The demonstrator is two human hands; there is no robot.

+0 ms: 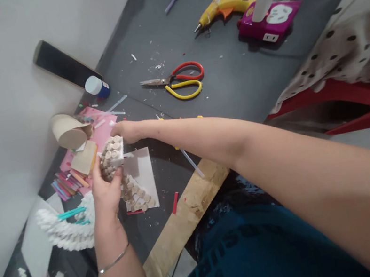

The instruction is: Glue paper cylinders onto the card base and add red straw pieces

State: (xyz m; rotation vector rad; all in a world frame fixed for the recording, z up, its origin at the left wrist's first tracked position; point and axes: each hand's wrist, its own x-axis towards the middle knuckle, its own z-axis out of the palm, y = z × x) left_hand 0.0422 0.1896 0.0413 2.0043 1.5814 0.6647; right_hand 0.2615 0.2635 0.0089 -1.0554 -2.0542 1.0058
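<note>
My left hand [105, 186], with a silver bangle on the wrist, is closed around a small craft piece [112, 153] covered in rows of beige round discs. Its thumb presses on the near side. Just beyond the piece, my right hand [126, 132] has its fingers curled inward beside the piece's white edge. Those fingertips are mostly hidden, so what they hold cannot be made out. Beneath my left hand, a white board [143, 167] lies on the grey table, and more beige discs [137, 194] overlap like scales on it.
Red-and-yellow-handled scissors [175, 80], a yellow glue gun [222, 5] and a purple power strip [270, 23] lie farther right. By the wall are a blue jar [99, 86], a beige cup [69, 130], a pink sheet [101, 129] and a white ruffled piece [68, 230].
</note>
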